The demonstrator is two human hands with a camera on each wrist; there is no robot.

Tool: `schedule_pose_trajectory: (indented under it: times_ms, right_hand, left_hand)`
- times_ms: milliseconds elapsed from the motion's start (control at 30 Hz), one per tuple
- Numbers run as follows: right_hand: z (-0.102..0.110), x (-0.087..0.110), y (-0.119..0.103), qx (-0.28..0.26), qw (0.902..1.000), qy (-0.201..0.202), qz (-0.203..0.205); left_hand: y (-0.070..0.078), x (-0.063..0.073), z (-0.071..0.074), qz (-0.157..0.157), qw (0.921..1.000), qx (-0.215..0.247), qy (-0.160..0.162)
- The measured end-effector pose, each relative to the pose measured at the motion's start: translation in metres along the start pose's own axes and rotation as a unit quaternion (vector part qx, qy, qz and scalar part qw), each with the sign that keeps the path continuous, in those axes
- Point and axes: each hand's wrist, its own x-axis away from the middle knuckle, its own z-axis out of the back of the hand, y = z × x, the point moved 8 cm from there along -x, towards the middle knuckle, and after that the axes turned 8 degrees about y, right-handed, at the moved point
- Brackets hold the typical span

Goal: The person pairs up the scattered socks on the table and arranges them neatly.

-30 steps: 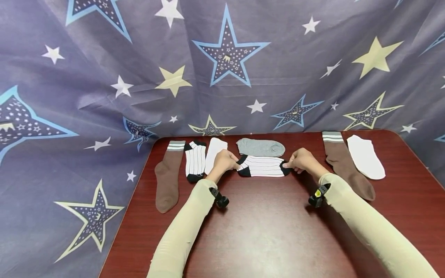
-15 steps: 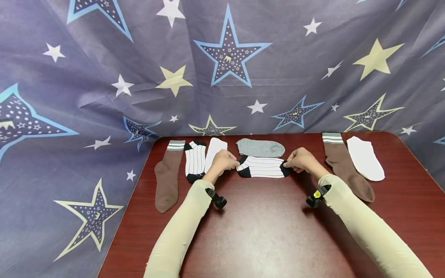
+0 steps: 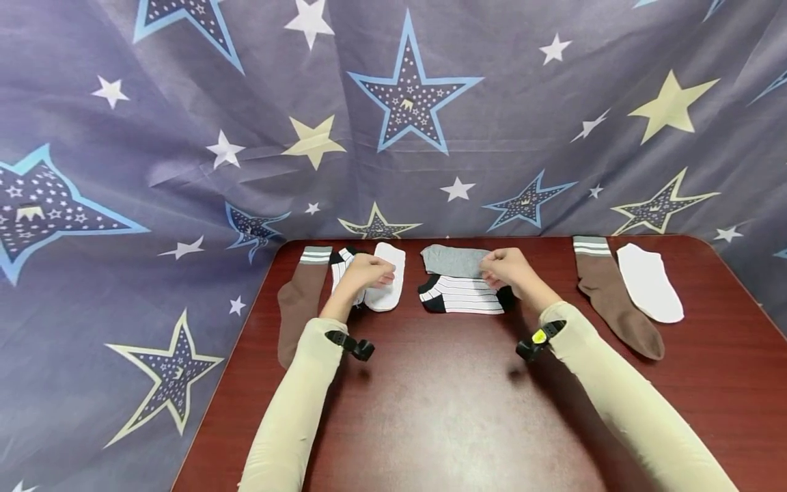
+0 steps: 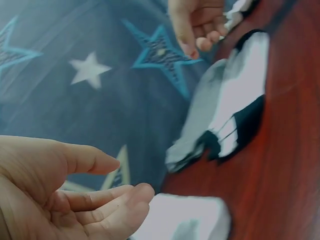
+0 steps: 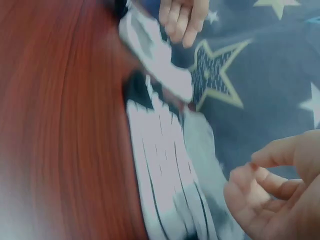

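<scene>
A white ankle sock with black stripes, black heel and black toe (image 3: 468, 296) lies flat at the middle back of the table, just in front of a grey sock (image 3: 451, 261). My right hand (image 3: 509, 268) hovers over the right ends of both; in the right wrist view its thumb and fingers are loosely bent around nothing. My left hand (image 3: 367, 272) is raised between a white sock (image 3: 389, 298) and a second striped sock (image 3: 337, 258), which it partly covers. The left wrist view shows its thumb (image 4: 95, 159) apart from the loosely bent fingers, holding nothing.
A brown sock (image 3: 300, 301) with a grey, white-striped cuff lies at the table's left. On the right are another brown sock (image 3: 605, 294) and a white sock (image 3: 648, 283). A star-patterned cloth (image 3: 246, 171) hangs behind the reddish-brown table (image 3: 443, 410).
Both hands have let go of the striped sock's ends and lifted. The left hand has moved left, the right hand up and slightly left. The sock stays below the grey one.
</scene>
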Motion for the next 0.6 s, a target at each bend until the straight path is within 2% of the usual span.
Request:
schedule_pose_trajectory:
  times_ms: [100,200,300,433,600]
  right_hand:
    - [-0.024,0.001,-0.006,-0.068,0.9965,-0.042,-0.023]
    - [-0.053,0.001,-0.013,-0.119,0.9872,-0.096,-0.046]
    - [-0.081,0.002,-0.019,-0.164,0.9728,-0.144,-0.078]
    - [-0.113,0.007,-0.027,-0.203,0.9542,-0.188,-0.114]
    - [-0.147,0.014,-0.037,-0.274,0.9244,-0.217,-0.153]
  left_hand:
    - [-0.001,-0.001,0.022,0.004,0.9999,0.009,0.008]
    - [-0.007,0.0,0.047,0.019,0.9995,0.012,0.025]
    - [-0.015,0.0,0.065,0.037,0.9987,0.009,0.033]
    - [-0.027,0.0,0.081,0.059,0.9974,0.0,0.04]
    - [-0.046,0.002,0.098,0.095,0.9935,-0.008,0.063]
